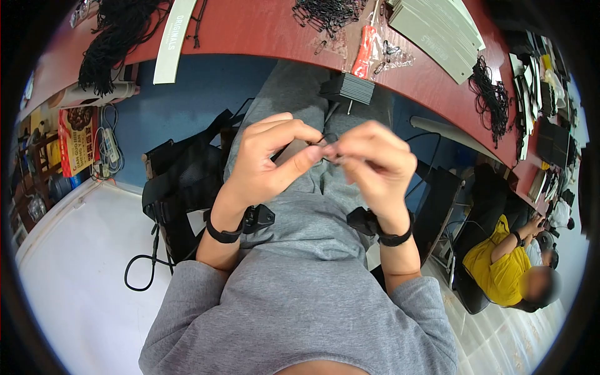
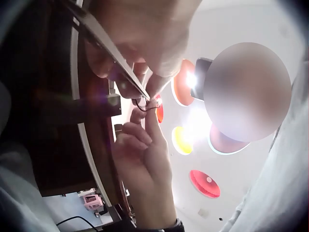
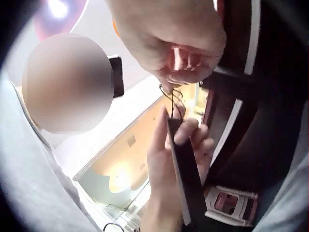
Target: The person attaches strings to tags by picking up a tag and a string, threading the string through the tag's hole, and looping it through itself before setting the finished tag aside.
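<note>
Head view: left hand (image 1: 269, 156) pinches a tag (image 3: 187, 169) near its corded end; right hand (image 1: 378, 159), fingers motion-blurred, pinches black cord (image 3: 172, 104) between both hands. Tag hard to make out here; right wrist shows its lower end merging into darkness.

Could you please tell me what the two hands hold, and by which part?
The left hand holds a flat dark card near its corded end; the right hand appears to pinch the thin black cord beyond that end.
</note>
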### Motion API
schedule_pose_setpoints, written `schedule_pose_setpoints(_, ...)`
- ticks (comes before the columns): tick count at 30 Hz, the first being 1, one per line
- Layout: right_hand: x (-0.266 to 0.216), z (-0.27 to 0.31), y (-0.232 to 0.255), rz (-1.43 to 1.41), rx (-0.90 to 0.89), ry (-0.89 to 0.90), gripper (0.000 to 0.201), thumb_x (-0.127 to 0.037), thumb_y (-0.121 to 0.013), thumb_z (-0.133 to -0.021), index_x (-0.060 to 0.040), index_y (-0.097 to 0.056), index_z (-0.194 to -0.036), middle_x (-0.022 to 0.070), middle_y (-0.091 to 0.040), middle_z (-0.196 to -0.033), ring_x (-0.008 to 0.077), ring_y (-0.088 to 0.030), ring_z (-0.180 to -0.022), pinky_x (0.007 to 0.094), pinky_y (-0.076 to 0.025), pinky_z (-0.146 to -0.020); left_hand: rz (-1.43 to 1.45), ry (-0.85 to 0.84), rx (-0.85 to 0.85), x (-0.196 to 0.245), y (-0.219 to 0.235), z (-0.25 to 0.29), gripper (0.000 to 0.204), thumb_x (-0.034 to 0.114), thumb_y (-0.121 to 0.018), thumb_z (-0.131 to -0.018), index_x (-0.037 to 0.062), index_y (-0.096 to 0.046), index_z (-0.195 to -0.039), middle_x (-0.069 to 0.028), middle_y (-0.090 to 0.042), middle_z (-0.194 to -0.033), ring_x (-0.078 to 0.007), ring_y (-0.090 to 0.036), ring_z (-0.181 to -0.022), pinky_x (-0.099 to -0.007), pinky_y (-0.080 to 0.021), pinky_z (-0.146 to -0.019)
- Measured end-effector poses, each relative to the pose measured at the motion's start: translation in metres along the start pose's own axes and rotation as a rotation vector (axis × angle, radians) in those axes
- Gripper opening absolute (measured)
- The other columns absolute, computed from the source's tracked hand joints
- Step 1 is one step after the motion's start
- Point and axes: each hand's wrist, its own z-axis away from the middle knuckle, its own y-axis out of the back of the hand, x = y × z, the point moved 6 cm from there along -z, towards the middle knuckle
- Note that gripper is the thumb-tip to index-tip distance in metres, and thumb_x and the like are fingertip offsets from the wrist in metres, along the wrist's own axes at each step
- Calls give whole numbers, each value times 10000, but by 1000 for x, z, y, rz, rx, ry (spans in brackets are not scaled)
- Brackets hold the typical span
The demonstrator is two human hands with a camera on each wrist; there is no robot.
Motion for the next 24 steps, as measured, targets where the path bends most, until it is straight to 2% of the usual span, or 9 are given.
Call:
schedule_pose_setpoints(4, 11, -1, 36, -223, 179, -372, 94, 63, -607, -842, 12, -643, -912, 106, -595, -1055, 77, -560, -612, 205, -472, -513, 433, 218, 21, -11, -6, 9, 251, 99, -778, -722, 35, -586, -870, -27, -582, -670, -150, -505, -592, -252, -379, -578)
schedule_pose_setpoints(7, 4, -3, 53, -413, 250, -328, 61, -16, -551, -918, 38, -563, -944, 172, -641, -947, 113, -602, -625, 224, -514, -539, 433, 167, 50, -9, -6, 8, 330, 109, -814, -689, 69, -559, -894, -9, -559, -668, -127, -499, -606, -251, -375, -559)
schedule_pose_setpoints(10, 0, -3, 57, -543, 298, -285, 117, -82, -532, -953, 32, -526, -980, 198, -649, -894, 151, -648, -675, 255, -556, -595, 126, 31, -11, -3, -11, 0, 319, 110, -819, -669, 86, -578, -875, -17, -554, -681, -147, -488, -598, -281, -383, -534)
schedule_pose_setpoints(12, -5, -3, 66, -535, 415, -202, 122, -93, -534, -957, 25, -525, -988, 182, -646, -874, 135, -631, -655, 235, -532, -563, -70, -331, -83, 18, -15, -2, 370, 148, -840, -648, 86, -576, -899, -31, -502, -665, -167, -453, -557, -271, -337, -506)
schedule_pose_setpoints(14, -3, -2, 68, -567, 570, -277, 121, -110, -543, -959, 5, -513, -979, 119, -605, -765, 87, -520, -549, 179, -420, -468, -179, -432, -139, 50, -19, 1, 370, 246, -829, -637, 98, -600, -887, -19, -494, -630, -185, -409, -508, -300, -315, -449)
schedule_pose_setpoints(17, -22, -7, 71, -639, 551, -184, 112, -100, -537, -959, 0, -489, -976, 97, -581, -720, 64, -467, -517, 153, -376, -431, -271, -439, -147, 78, -11, -4, 368, 276, -826, -639, 100, -602, -872, -9, -504, -631, -184, -414, -498, -302, -312, -433)
schedule_pose_setpoints(20, -30, -21, 71, -675, 398, -96, 132, -103, -539, -955, 19, -492, -975, 147, -632, -784, 92, -557, -557, 173, -448, -458, -488, -422, -1, 78, 17, -20, 380, 303, -834, -635, 90, -608, -854, -6, -540, -664, -173, -459, -529, -291, -353, -474)
schedule_pose_setpoints(22, -36, -29, 57, -352, 289, -278, 169, -117, -553, -947, 41, -511, -992, 221, -664, -923, 171, -667, -683, 222, -539, -559, -662, -366, 287, 80, 53, -34, 385, 287, -842, -640, 83, -617, -877, -20, -557, -694, -181, -490, -577, -288, -391, -530)
schedule_pose_setpoints(24, -36, -33, 46, -385, 175, -303, 257, -110, -558, -936, 72, -523, -1115, 245, -621, -1122, 239, -686, -862, 287, -570, -690, -861, -201, 540, 81, 87, -50, 365, 387, -783, -697, 116, -652, -904, -39, -536, -662, -218, -492, -580, -328, -405, -514)
